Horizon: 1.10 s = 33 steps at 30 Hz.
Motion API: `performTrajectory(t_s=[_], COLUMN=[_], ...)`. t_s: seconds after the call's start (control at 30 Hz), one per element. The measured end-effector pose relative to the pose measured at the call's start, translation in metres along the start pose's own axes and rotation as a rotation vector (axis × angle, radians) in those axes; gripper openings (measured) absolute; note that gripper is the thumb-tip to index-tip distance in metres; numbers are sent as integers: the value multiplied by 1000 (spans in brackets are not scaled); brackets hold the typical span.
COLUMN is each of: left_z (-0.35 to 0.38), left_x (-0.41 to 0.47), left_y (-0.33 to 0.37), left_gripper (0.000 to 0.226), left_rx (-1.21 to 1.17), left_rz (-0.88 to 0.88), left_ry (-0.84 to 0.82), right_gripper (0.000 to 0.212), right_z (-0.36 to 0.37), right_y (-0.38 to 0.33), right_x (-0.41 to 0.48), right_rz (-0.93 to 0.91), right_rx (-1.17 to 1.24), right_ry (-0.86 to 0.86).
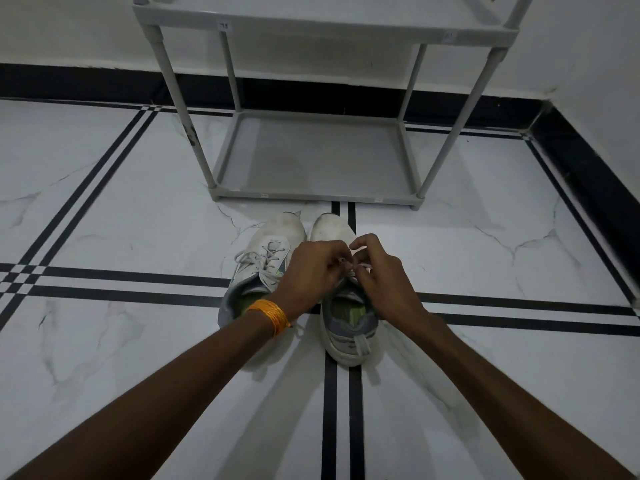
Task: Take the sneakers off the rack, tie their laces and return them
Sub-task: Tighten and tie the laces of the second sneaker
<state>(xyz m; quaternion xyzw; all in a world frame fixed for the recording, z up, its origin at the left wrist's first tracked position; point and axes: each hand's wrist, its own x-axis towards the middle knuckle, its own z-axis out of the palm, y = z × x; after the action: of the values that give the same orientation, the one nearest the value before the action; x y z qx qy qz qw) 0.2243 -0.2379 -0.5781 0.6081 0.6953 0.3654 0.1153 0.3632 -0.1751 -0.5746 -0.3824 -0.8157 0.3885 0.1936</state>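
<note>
Two white sneakers with grey heels stand side by side on the floor, toes toward the rack. The left sneaker (268, 252) has a bow of white laces on top. Over the right sneaker (344, 327) both my hands meet: my left hand (311, 270), with an orange thread band on the wrist, and my right hand (382, 275) each pinch its white laces (356, 270) between fingertips. My hands hide most of that shoe's lacing. The grey shoe rack (311, 195) stands just beyond the toes with nothing on its bottom shelf.
White marble floor (138, 220) with black stripe lines runs around the shoes. A white wall with a black skirting (86, 81) lies behind the rack and along the right side. The rack's upper shelf (322, 26) is at the top of view.
</note>
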Motion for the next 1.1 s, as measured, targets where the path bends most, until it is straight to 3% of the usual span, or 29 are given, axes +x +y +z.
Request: performTrajectory(t_s=[0.2,0.27,0.4,0.47,0.6,0.77,0.87,0.97,1.1], left_z=[1,-3,-11,-10,-9,-14,-19,-26,-28], left_x=[6,8,17,17,17,18,19,23,25], left_y=[5,8,-2,-5,-4,-4,-2,-1,2], left_gripper=[20,21,25,22,21,23,18,16,21], left_rx=[306,161,-573,-712,-787,-768,-826,-987,-1024], left_rz=[47,-74,-627,-734,-801,-754,-763,-908,-1030], left_ry=[-159,-211,-418,-432,-391,-384,-372,-367,-364], right_gripper=[14,10,8,8,16,17,16,17,15], right_z=[2,0,-3,-5,-14,-23,-24,-22,-20], right_y=[-2,-1,-1,0,8,7,6,6,9], right_x=[0,-1,0,2,2,4,7,7,4], right_rz=[-7,-37,-66,-105,-281,-439,-439,-395,-369], right_rx=[-35,-36,-19,-31,-224,-450,-420,-339,-281], right_ry=[43,86,100,92,66,64,50,43,10])
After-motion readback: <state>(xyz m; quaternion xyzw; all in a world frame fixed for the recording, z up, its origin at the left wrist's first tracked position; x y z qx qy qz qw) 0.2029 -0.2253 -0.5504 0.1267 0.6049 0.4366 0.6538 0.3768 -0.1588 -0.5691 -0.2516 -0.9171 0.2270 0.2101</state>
